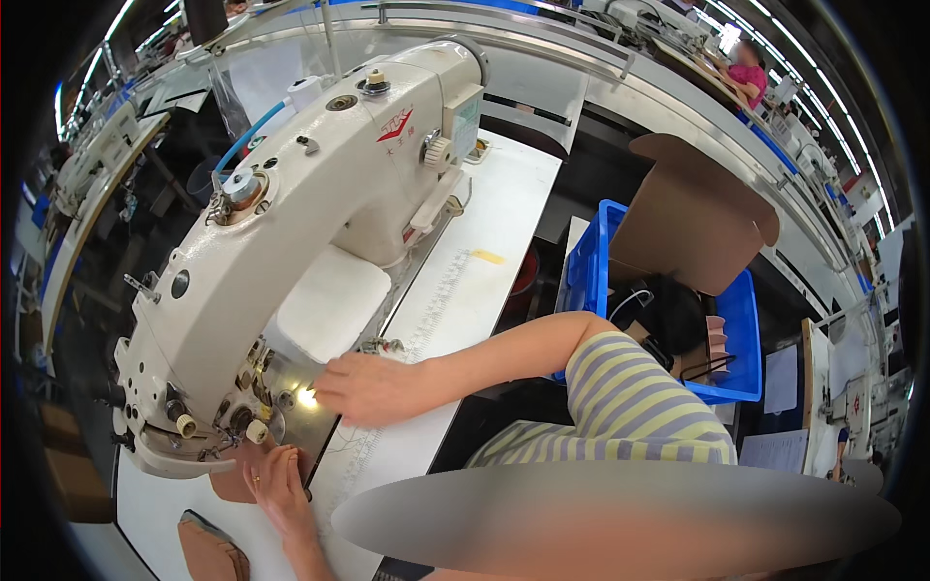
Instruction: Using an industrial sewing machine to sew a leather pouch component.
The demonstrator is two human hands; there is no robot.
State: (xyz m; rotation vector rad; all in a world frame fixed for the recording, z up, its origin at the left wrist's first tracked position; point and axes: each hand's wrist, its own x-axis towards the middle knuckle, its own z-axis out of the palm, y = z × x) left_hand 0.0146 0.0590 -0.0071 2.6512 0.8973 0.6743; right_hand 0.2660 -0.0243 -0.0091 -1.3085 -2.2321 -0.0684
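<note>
A cream-white sewing machine (223,261) arches over the white table, its needle end at the lower left. Beneath that end lies a flat brown piece (232,484), partly hidden by the machine head. My left hand (279,484), with a ring on one finger, rests on this piece with its fingers stretched out. Beside the lit metal plate (315,382) is my right hand (373,389), its fingers bunched together. What they pinch, if anything, cannot be made out. Nearer me, left of my left hand, sits a small stack of brown pieces (211,547).
A printed ruler scale (441,300) runs along the white table (504,208), with a yellow mark by it. To the right, a blue crate (741,339) holds a brown board (688,218) and dark items. Another person (748,77) sits far off among other machines.
</note>
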